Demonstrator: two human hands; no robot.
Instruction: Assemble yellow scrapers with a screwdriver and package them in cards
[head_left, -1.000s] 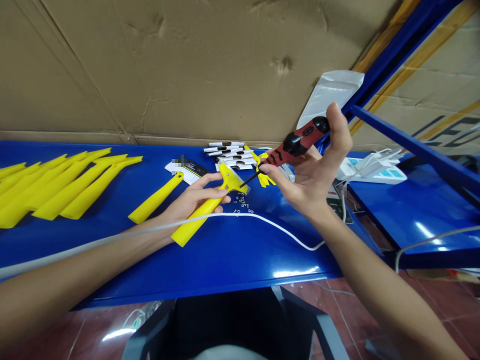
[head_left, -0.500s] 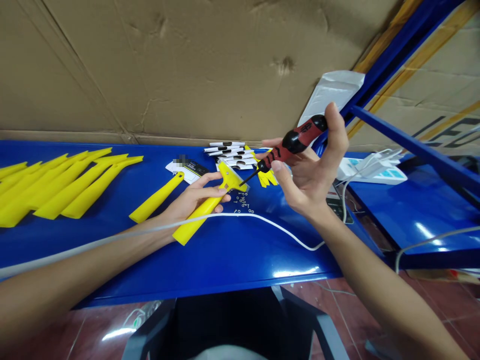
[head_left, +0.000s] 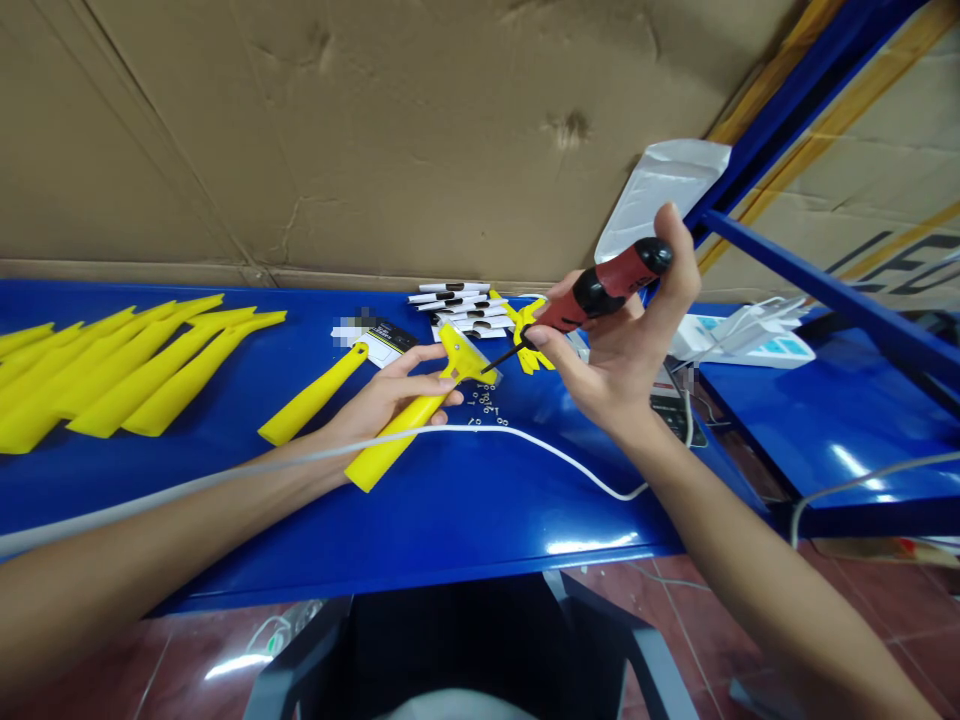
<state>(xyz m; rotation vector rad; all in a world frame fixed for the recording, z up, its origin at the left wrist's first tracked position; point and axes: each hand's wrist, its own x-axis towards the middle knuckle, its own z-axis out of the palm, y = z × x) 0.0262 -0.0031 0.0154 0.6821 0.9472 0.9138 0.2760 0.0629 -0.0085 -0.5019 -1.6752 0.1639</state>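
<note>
One head view. Left hand (head_left: 409,388) mid-frame, fingers wrapped round the neck of a yellow scraper (head_left: 421,412); scraper at center, slanted, handle end toward lower left. Right hand (head_left: 622,365), right of center, fingers curled loosely on a red-black screwdriver (head_left: 592,292), thumb low on its grip, one finger up by its butt; tip meets the scraper head. Small screws (head_left: 486,402) just below the head on blue table (head_left: 450,530). Yellow handles (head_left: 112,380) at left edge, single handle (head_left: 311,395) nearer center. White cable (head_left: 592,482) crosses in front.
</note>
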